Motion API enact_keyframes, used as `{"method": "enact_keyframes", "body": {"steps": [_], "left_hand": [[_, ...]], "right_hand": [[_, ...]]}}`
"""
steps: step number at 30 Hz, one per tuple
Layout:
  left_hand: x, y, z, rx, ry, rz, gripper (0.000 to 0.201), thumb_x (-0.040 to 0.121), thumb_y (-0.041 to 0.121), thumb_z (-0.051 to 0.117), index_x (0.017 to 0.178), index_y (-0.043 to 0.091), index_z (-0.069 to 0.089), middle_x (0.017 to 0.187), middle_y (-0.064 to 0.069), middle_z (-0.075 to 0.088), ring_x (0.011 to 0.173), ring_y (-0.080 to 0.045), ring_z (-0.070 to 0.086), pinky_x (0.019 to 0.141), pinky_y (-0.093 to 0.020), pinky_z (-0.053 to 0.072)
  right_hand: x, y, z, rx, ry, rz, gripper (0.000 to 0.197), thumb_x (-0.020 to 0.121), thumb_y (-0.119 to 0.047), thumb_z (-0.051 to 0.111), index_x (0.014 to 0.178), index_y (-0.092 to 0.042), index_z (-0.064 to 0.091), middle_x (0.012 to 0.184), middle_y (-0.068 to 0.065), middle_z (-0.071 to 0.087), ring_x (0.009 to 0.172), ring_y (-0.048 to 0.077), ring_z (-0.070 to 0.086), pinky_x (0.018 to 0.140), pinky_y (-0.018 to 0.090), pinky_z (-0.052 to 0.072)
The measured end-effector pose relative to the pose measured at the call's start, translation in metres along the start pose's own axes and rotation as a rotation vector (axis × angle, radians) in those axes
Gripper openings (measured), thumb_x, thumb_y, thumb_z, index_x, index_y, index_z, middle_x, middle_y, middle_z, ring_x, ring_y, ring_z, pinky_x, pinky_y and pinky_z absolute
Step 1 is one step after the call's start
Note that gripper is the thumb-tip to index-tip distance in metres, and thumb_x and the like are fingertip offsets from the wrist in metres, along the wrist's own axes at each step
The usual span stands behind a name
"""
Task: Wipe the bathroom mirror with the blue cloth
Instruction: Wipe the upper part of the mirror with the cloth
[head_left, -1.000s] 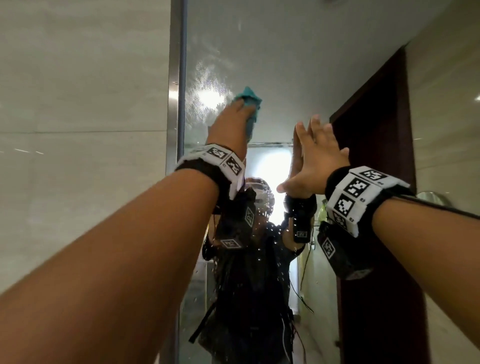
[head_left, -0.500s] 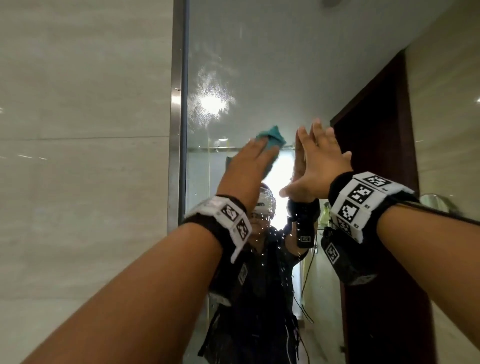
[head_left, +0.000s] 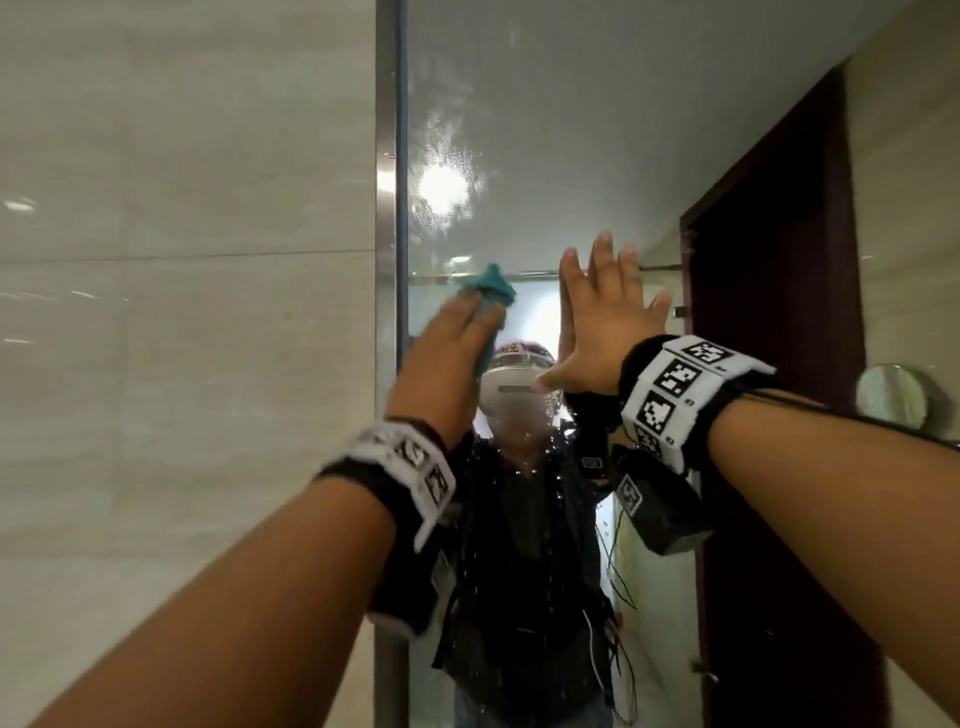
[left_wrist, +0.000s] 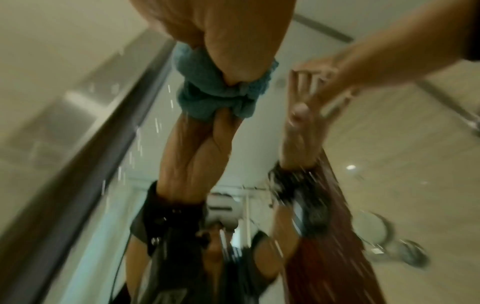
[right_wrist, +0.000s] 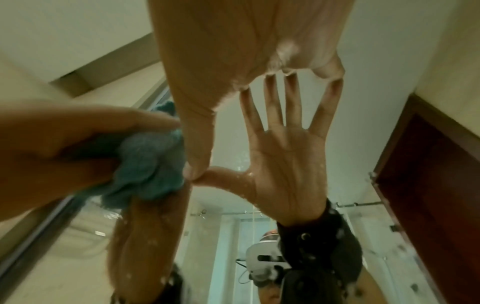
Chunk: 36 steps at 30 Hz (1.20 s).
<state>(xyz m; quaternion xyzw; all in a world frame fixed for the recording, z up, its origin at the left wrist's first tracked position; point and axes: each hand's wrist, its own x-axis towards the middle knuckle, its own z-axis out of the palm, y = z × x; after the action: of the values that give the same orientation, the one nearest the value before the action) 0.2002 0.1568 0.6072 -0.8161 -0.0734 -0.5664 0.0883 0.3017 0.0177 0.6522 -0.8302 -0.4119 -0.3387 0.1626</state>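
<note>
A: Item one, grip. The left hand (head_left: 441, 358) presses a bunched teal-blue terry cloth (head_left: 491, 291) against the large frameless glass bathroom mirror (head_left: 571, 130), fingers laid over the wad; the left wrist view shows them folded into the fabric, so it counts as grasping the cloth.

B: And the right hand (head_left: 605, 322)?

A: Released, holding nothing. Fingers spread and straight, palm flat on the glass just beside the cloth. Probably a brace, steadying the person while the other arm scrubs.

B: Why is the cloth wadded rather than flat?

A: Likely to concentrate pressure on a small patch. It sits near the mirror's left edge, close to the brushed metal edge strip (head_left: 387, 208), below a spattered patch around the reflected ceiling light (head_left: 441, 189).

B: Condition of the cloth?

A: Teal-blue, nubbly pile, crumpled, a corner poking up past the fingertips. It may be damp; the wrist view is too blurred to say.

B: The mirror?

A: Droplets show lower down across the reflection. Judged only partly wiped.
</note>
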Motion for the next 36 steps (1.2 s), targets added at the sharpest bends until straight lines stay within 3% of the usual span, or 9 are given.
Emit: {"method": "enact_keyframes", "body": {"steps": [2,5,9,12,18,22,25,31,36], "left_hand": [[-0.03,0.013,0.02,-0.035,-0.105,0.064,0.059,0.09,0.01,0.05,0.145,0.023,0.033,0.154,-0.003,0.025,0.14,-0.013,0.02,0.114,-0.026,0.015],[-0.032,0.008,0.011,0.055,-0.198,0.141,0.062,0.088,0.009,0.058,0.143,0.026,0.036,0.153,0.0,0.026,0.141,-0.02,0.023,0.115,-0.043,0.024],[0.011,-0.019,-0.025,0.03,0.034,-0.038,0.049,0.09,0.009,0.054,0.137,0.021,0.047,0.148,-0.006,0.037,0.133,-0.025,0.035,0.108,-0.021,0.019],[0.004,-0.016,-0.011,0.038,0.079,-0.13,0.058,0.089,0.004,0.052,0.143,0.019,0.037,0.153,-0.006,0.026,0.138,-0.023,0.027,0.111,-0.022,0.016],[-0.038,0.006,0.009,0.102,-0.238,0.101,0.068,0.09,0.009,0.055,0.147,0.03,0.024,0.157,0.004,0.014,0.144,-0.02,0.012,0.116,-0.045,0.019],[0.012,-0.018,-0.022,0.047,-0.008,0.008,0.046,0.093,0.016,0.049,0.138,0.02,0.044,0.148,-0.006,0.036,0.135,-0.024,0.033,0.115,-0.033,0.023],[0.022,-0.025,-0.017,0.032,0.048,-0.089,0.057,0.09,0.011,0.051,0.144,0.014,0.034,0.154,-0.011,0.024,0.142,-0.025,0.021,0.114,-0.025,0.011],[-0.025,0.008,0.027,0.08,-0.175,0.181,0.066,0.088,0.004,0.056,0.147,0.018,0.029,0.155,-0.007,0.021,0.143,-0.025,0.017,0.115,-0.044,0.024],[0.048,-0.003,-0.023,-0.035,0.102,0.013,0.047,0.092,0.02,0.037,0.137,0.006,0.044,0.145,-0.017,0.037,0.131,-0.021,0.034,0.104,-0.013,0.018]], "right_hand": [[0.001,0.002,0.0,0.014,0.022,-0.007,0.129,0.067,-0.06,0.071,0.145,-0.023,-0.025,0.148,0.008,-0.037,0.138,0.031,-0.029,0.11,0.065,0.002],[-0.002,0.001,-0.002,0.004,0.016,-0.001,0.13,0.066,-0.059,0.073,0.146,-0.023,-0.023,0.149,0.008,-0.035,0.139,0.031,-0.026,0.11,0.063,0.003],[-0.004,-0.002,-0.001,0.009,0.024,0.004,0.135,0.06,-0.062,0.076,0.146,-0.024,-0.021,0.15,0.006,-0.034,0.14,0.03,-0.025,0.111,0.062,0.002],[-0.003,-0.001,0.001,0.014,0.026,0.007,0.135,0.06,-0.062,0.075,0.146,-0.024,-0.021,0.15,0.005,-0.034,0.14,0.029,-0.025,0.111,0.062,0.002],[-0.003,-0.001,0.0,0.017,0.031,-0.001,0.134,0.061,-0.062,0.074,0.146,-0.024,-0.023,0.149,0.006,-0.035,0.139,0.029,-0.027,0.111,0.063,0.003],[-0.003,0.0,0.002,0.043,0.036,-0.003,0.134,0.061,-0.061,0.076,0.146,-0.025,-0.021,0.15,0.004,-0.034,0.139,0.028,-0.027,0.111,0.062,0.002],[-0.001,0.002,0.003,0.051,0.052,-0.009,0.134,0.059,-0.062,0.076,0.147,-0.025,-0.019,0.151,0.004,-0.033,0.139,0.027,-0.026,0.111,0.063,0.002],[0.0,0.003,0.005,0.064,0.064,-0.017,0.125,0.068,-0.057,0.072,0.146,-0.026,-0.019,0.151,0.004,-0.033,0.139,0.027,-0.027,0.111,0.063,0.002],[0.0,0.003,0.005,0.052,0.043,-0.007,0.134,0.06,-0.06,0.076,0.146,-0.026,-0.021,0.15,0.003,-0.034,0.139,0.027,-0.027,0.111,0.063,0.003]]}}
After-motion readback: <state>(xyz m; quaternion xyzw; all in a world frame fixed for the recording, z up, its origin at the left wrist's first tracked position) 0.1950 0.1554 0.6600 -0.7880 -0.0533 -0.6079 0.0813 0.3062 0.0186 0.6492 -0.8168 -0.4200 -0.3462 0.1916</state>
